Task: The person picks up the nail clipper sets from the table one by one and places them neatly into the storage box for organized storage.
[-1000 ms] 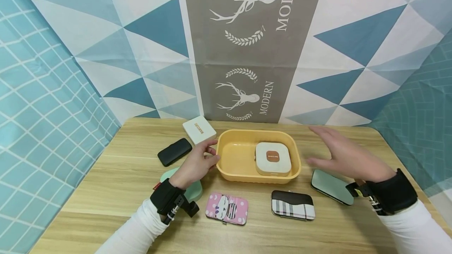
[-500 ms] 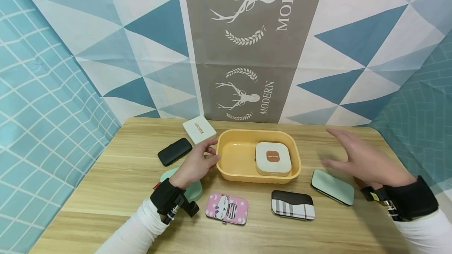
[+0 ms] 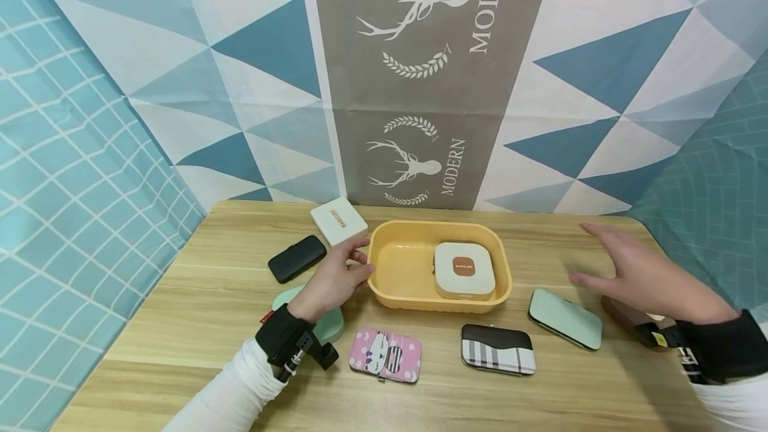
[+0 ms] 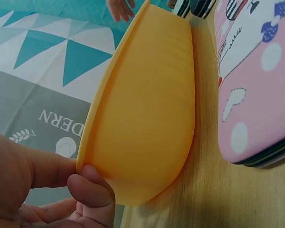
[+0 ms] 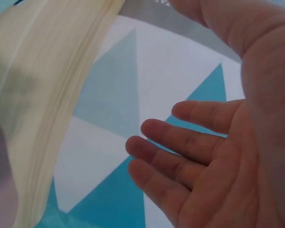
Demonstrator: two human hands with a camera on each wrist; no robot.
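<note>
At the left end of a yellow plastic basket (image 3: 399, 272), my left hand (image 3: 339, 279) pinches the rim between thumb and fingers, which the left wrist view shows close up. Inside the basket's right half lies a cream square manicure case (image 3: 465, 271) with a brown label. My right hand (image 3: 651, 279) hovers over the table's right side, holding nothing, its fingers spread apart in the right wrist view. Below it sits a brownish case (image 3: 630, 322), partly hidden by the hand and wrist strap. A pale green flat case (image 3: 565, 319) lies just left of that.
In front of the basket lie a pink cartoon case (image 3: 386, 355) and a black-and-plaid case (image 3: 498, 349). To the left are a white manicure box (image 3: 339, 221), a black case (image 3: 297, 259) and a mint case (image 3: 329, 327) partly under my left wrist. A patterned cloth (image 3: 414, 99) hangs behind.
My right hand has moved right, away from the basket, exposing the pale green case and part of the brownish one. The left hand and the basket have stayed in place.
</note>
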